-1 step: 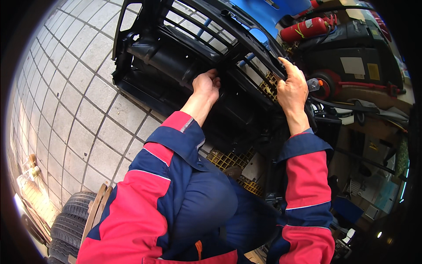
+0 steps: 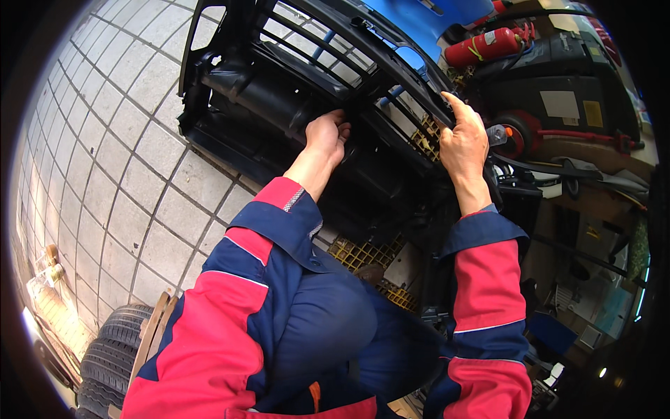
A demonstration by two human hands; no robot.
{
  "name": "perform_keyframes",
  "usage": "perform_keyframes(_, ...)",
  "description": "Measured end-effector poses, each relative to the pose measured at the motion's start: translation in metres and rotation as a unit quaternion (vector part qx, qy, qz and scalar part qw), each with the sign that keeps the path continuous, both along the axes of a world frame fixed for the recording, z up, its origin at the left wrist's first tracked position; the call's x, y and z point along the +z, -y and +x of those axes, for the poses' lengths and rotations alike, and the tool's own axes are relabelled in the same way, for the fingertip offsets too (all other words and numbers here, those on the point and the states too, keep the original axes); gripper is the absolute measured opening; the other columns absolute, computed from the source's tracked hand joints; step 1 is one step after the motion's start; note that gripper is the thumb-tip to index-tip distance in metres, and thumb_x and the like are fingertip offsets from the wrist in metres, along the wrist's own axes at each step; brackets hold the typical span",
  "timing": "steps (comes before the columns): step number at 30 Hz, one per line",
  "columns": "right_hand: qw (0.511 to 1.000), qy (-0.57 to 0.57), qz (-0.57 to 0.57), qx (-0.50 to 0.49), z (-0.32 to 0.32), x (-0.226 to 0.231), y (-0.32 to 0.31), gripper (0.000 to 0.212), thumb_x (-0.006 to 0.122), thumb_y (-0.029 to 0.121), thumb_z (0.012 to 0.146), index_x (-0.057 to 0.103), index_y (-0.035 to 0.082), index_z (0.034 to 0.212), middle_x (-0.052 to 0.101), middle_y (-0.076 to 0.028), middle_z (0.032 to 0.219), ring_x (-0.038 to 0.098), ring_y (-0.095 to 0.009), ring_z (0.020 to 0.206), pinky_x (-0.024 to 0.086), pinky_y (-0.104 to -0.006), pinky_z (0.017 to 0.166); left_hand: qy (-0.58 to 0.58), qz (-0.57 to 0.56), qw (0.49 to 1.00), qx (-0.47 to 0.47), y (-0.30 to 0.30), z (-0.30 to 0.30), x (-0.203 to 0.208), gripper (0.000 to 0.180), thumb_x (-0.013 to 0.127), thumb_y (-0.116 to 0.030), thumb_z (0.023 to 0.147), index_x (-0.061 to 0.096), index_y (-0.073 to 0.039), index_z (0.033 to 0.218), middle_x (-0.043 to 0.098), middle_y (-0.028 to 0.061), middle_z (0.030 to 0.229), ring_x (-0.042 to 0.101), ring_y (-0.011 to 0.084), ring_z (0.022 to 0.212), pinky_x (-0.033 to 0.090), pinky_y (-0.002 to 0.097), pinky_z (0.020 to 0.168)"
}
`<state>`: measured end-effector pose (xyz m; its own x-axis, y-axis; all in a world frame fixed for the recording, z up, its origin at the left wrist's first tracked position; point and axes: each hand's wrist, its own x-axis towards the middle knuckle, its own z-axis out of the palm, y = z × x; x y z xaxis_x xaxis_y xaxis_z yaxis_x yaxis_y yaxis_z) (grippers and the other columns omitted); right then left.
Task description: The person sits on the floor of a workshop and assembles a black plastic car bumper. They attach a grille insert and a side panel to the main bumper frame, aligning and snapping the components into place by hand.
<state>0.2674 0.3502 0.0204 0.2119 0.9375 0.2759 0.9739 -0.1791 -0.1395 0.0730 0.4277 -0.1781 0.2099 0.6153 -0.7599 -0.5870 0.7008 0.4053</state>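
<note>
A large black plastic car bumper (image 2: 262,101) with slatted grille openings lies across the upper middle, its hollow side toward me. My left hand (image 2: 326,136) is closed against the middle of it, fingers curled under the crossbar. What those fingers hold, if anything, is hidden. On the right, my right hand (image 2: 463,136) grips the bumper's upper edge, the index finger stretched along the rim and the other fingers bent. The shaded inside under my hands is too dark to make out in detail.
A blue panel (image 2: 412,21) rises behind the bumper. At the upper right are a red fire extinguisher (image 2: 481,47) and a black wheeled machine (image 2: 551,98). Stacked tires (image 2: 115,349) stand at the lower left on the tiled floor (image 2: 164,209). Yellow grating (image 2: 363,253) shows below the bumper.
My left forearm and sleeve have shifted very slightly left and down. The right hand and the bumper look the same.
</note>
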Motion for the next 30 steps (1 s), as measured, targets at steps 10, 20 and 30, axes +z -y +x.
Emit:
perform_keyframes(10,1.0,-0.006,0.002,-0.008,-0.003,-0.002,-0.002,0.063,0.075,-0.007,0.088,0.078,0.012,0.148,0.08,-0.014,0.124,0.074,-0.039,0.125,0.06,-0.0491,0.113,-0.542,0.431,0.672,-0.261,-0.001,0.011,0.039,0.066,0.096,-0.041,0.093,0.068,-0.004,0.141,0.077,0.0202,0.136,0.079,0.0462,0.117,0.065,0.0553,0.095)
perform_keyframes(20,1.0,-0.006,0.011,-0.011,0.001,-0.009,-0.005,0.063,0.074,-0.006,0.087,0.079,0.012,0.148,0.081,-0.014,0.126,0.075,-0.039,0.125,0.061,-0.0484,0.114,-0.58,0.48,0.623,-0.213,-0.016,0.02,0.011,0.058,0.095,-0.046,0.093,0.068,-0.01,0.13,0.078,0.0132,0.124,0.081,0.0422,0.104,0.064,0.0555,0.08)
perform_keyframes(30,1.0,0.006,0.023,-0.01,0.005,-0.012,-0.007,0.065,0.077,-0.005,0.087,0.079,0.016,0.148,0.081,-0.012,0.128,0.075,-0.037,0.126,0.061,-0.0475,0.115,-0.59,0.469,0.621,-0.218,-0.022,0.019,0.003,0.057,0.094,-0.05,0.091,0.069,-0.01,0.123,0.081,0.015,0.121,0.082,0.0431,0.102,0.064,0.0553,0.08)
